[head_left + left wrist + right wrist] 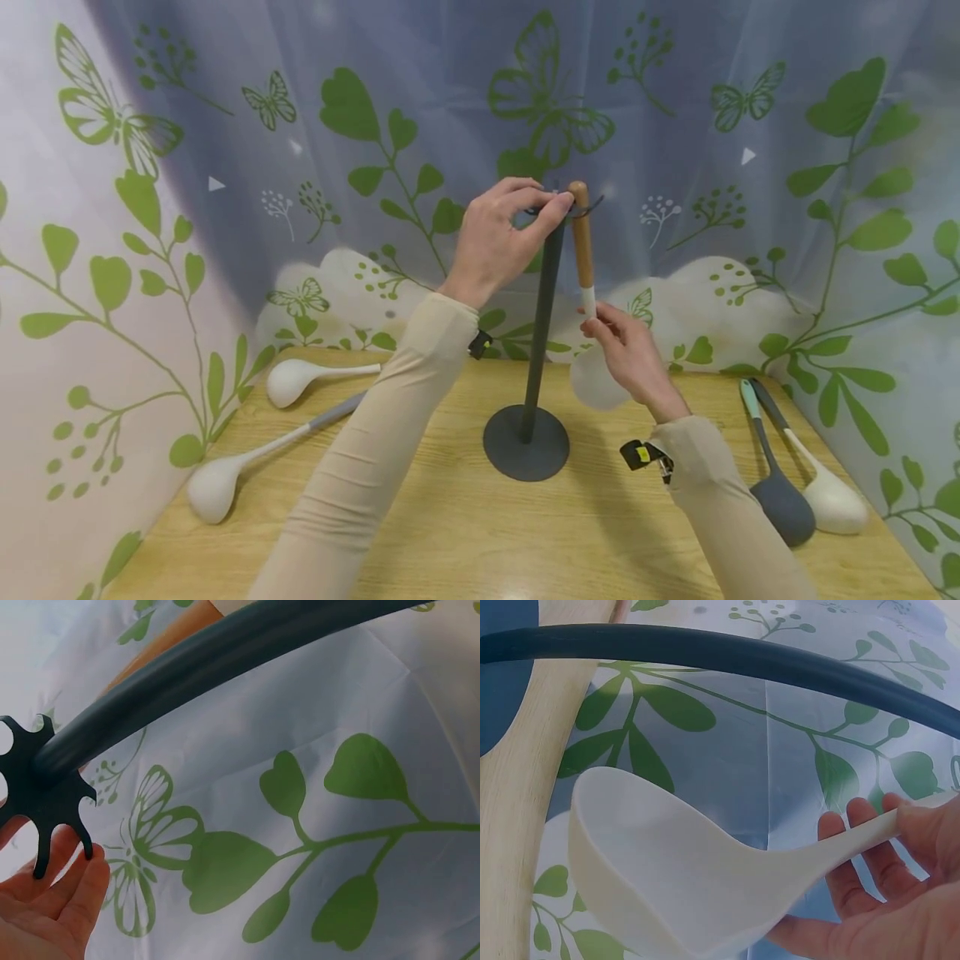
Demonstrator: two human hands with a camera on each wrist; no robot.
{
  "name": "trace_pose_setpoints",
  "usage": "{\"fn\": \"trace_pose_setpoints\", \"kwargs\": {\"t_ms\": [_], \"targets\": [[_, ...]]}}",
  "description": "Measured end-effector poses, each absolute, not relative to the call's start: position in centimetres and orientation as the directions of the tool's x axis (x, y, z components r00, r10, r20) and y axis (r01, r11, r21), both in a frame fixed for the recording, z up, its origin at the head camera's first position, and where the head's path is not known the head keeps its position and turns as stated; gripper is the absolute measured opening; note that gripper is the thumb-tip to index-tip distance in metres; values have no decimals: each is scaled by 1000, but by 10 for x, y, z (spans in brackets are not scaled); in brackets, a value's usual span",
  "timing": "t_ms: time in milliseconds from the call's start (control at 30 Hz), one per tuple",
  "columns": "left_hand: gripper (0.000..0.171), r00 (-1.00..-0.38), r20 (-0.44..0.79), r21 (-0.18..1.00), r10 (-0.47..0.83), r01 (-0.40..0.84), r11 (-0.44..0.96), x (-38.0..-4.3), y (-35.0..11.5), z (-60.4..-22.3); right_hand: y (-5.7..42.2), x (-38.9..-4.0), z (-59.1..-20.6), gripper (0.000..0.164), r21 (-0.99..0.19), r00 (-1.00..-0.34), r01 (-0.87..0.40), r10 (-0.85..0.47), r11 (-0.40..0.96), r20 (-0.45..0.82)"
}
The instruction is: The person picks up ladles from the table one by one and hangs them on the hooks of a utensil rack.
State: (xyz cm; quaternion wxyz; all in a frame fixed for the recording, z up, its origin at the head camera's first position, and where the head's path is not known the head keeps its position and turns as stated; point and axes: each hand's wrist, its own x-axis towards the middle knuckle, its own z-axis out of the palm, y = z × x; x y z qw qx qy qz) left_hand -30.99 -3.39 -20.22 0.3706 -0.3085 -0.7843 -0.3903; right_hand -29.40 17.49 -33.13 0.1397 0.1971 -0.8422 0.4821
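A dark utensil stand (543, 317) rises from a round base in the middle of the table. At its top, my left hand (502, 233) holds the hook ring (30, 780), fingers bent around its edge. My right hand (633, 354) grips a white ladle (667, 855) low on its handle, just above the bowl. That ladle hangs upright with its bowl down, beside the pole's right side. Its wooden handle end (579, 196) is up at the hooks, close by my left thumb and index finger.
On the left lie a white ladle (288, 383) and another with a grey handle (213, 492). At the right are a dark utensil with a mint handle tip (783, 508) and a cream ladle (836, 504). Patterned cloth (420, 125) surrounds the wooden table (465, 533).
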Motion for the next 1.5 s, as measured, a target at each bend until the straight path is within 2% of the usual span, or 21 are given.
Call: {"fn": "trace_pose_setpoints", "kwargs": {"t_ms": [267,900,1500], "targets": [[34,-557,811,412,180,761,502,-308,-32,-203,167,-296,-333,25,-753,-881,-470,-196,460,430],[39,-610,755,410,242,727,551,-306,-38,-198,151,-305,-337,26,-810,-899,-437,-193,391,392],[37,-590,767,394,250,742,543,-308,-40,-199,147,-309,-341,32,-840,-913,-407,-186,360,363]]}}
